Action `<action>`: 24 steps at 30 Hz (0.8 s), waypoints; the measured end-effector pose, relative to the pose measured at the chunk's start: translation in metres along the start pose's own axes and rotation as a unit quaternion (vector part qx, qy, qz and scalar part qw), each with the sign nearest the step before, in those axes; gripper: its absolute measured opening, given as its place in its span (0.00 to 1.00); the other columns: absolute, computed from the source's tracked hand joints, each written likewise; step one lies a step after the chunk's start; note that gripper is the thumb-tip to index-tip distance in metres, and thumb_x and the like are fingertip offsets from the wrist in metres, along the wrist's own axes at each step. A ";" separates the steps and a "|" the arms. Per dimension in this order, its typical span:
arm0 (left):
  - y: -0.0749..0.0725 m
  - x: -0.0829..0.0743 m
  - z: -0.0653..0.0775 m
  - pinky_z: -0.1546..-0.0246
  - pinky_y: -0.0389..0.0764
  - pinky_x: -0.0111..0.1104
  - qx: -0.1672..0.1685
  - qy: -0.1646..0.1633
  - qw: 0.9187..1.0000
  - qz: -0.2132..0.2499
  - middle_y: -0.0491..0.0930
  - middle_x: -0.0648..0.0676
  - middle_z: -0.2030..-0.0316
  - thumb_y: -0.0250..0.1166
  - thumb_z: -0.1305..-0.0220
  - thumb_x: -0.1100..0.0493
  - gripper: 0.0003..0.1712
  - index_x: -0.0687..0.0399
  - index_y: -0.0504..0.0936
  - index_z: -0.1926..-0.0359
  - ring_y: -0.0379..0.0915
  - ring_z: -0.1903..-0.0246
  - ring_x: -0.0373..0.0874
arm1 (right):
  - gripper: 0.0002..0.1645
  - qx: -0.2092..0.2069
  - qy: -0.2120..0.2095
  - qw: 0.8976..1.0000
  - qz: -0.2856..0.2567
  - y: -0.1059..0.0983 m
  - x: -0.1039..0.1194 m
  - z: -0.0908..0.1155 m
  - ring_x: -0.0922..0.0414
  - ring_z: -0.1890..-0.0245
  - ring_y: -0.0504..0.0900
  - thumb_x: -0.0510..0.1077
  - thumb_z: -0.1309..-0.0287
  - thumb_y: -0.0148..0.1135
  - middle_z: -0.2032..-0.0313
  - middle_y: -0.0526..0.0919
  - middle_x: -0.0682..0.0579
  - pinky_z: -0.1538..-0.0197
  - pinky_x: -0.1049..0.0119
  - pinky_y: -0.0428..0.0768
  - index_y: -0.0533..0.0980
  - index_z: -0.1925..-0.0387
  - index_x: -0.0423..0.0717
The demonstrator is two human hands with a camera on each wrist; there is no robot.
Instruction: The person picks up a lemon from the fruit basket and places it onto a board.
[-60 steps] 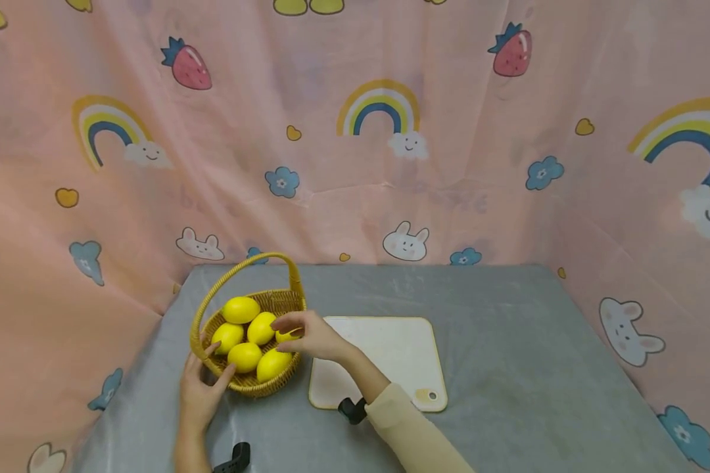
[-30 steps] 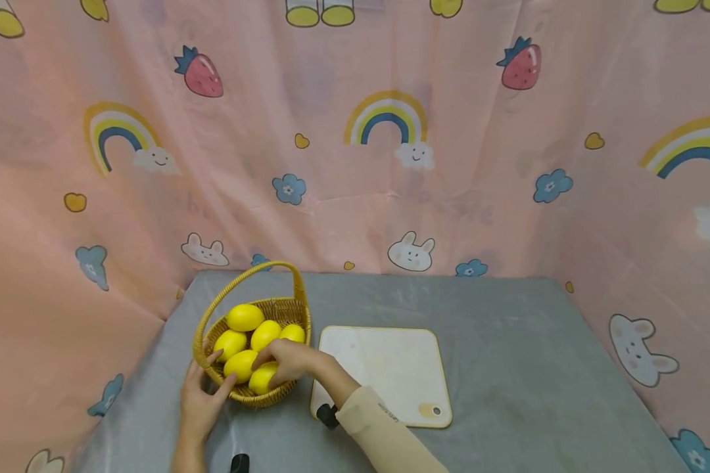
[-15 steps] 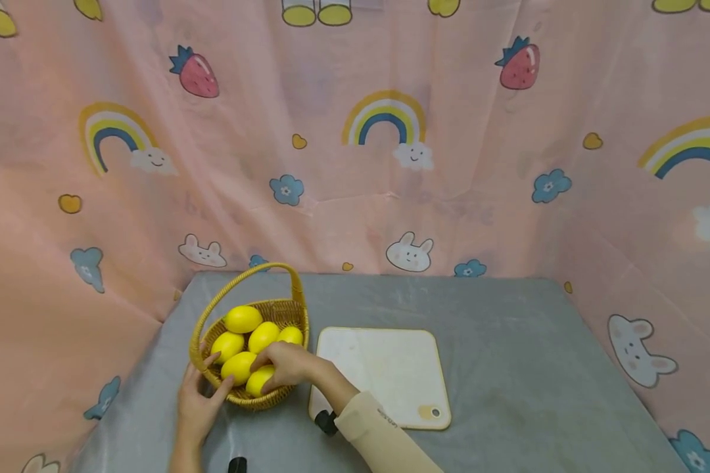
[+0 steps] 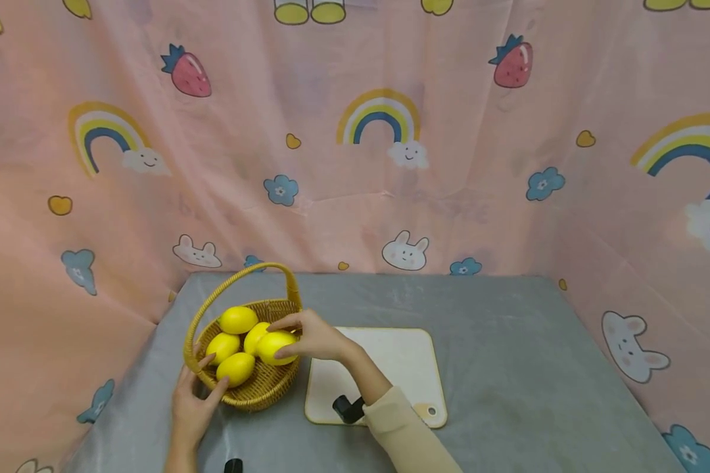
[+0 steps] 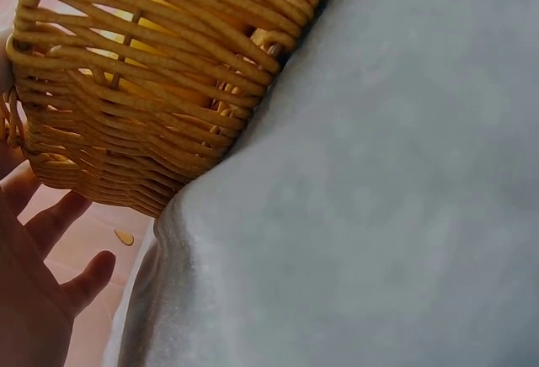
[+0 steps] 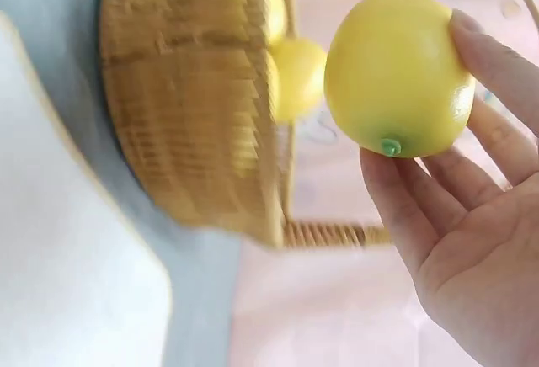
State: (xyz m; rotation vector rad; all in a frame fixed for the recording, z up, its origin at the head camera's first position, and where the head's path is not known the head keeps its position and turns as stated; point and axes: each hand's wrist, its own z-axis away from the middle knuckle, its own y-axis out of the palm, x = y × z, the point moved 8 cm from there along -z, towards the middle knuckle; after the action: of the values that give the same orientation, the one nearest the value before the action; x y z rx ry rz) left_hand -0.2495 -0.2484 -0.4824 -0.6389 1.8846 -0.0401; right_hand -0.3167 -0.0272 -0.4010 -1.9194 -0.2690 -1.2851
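A yellow lemon (image 4: 277,347) is pinched between the thumb and fingers of my right hand (image 4: 316,336), raised over the right side of a wicker basket (image 4: 260,396). In the right wrist view this lemon (image 6: 400,77) shows its green stem end, apart from the basket. Several more lemons (image 4: 239,320) lie in the basket; part of its right side is hidden behind the hand. My left hand (image 4: 192,407) holds the basket's front-left rim with thumb and finger over it, the thumb tip by the nearest lemon (image 4: 235,369). The left wrist view shows its lower fingers (image 5: 59,215) spread out.
A white cutting board (image 4: 384,368) with a hole in one corner lies right of the basket, partly under my right forearm. The basket's tall arched handle (image 4: 227,284) stands upright. A grey cover (image 4: 509,368) spreads over the table; a pink patterned curtain (image 4: 343,203) hangs behind.
My right hand has taken hold of the front lemon in the basket and lifted it up and to the right, baring the woven bottom there. The left hand has stayed at the rim.
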 end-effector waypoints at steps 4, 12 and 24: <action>0.000 0.001 0.000 0.42 0.57 0.12 -0.003 -0.001 1.000 -0.003 0.61 0.65 0.29 0.72 0.46 0.73 0.27 0.69 0.78 0.43 0.55 0.30 0.62 | 0.27 -0.033 -0.009 0.999 -0.021 -0.031 -0.005 0.018 0.52 0.47 0.81 0.37 0.43 0.72 0.45 0.83 0.43 0.45 0.59 0.79 0.78 0.42 0.35; -0.002 0.002 0.001 0.41 0.57 0.12 -0.009 -0.001 1.000 -0.003 0.62 0.66 0.30 0.73 0.47 0.73 0.27 0.69 0.80 0.44 0.56 0.31 0.61 | 0.28 -0.094 0.031 0.995 -0.026 -0.083 -0.042 0.065 0.46 0.47 0.80 0.34 0.44 0.71 0.46 0.82 0.38 0.45 0.52 0.80 0.77 0.42 0.30; -0.001 0.003 0.000 0.39 0.53 0.14 0.002 -0.008 1.000 -0.011 0.61 0.65 0.28 0.74 0.46 0.71 0.28 0.68 0.78 0.42 0.54 0.29 0.63 | 0.26 -0.150 0.105 0.982 0.049 -0.138 -0.109 0.136 0.42 0.51 0.81 0.34 0.43 0.70 0.48 0.82 0.35 0.48 0.54 0.81 0.77 0.44 0.27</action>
State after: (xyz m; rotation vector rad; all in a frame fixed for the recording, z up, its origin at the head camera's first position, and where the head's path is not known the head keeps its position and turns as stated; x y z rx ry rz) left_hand -0.2501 -0.2505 -0.4843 -0.6549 1.8626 -0.0532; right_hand -0.3519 0.1872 -0.4493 -1.9926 0.1342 -1.5144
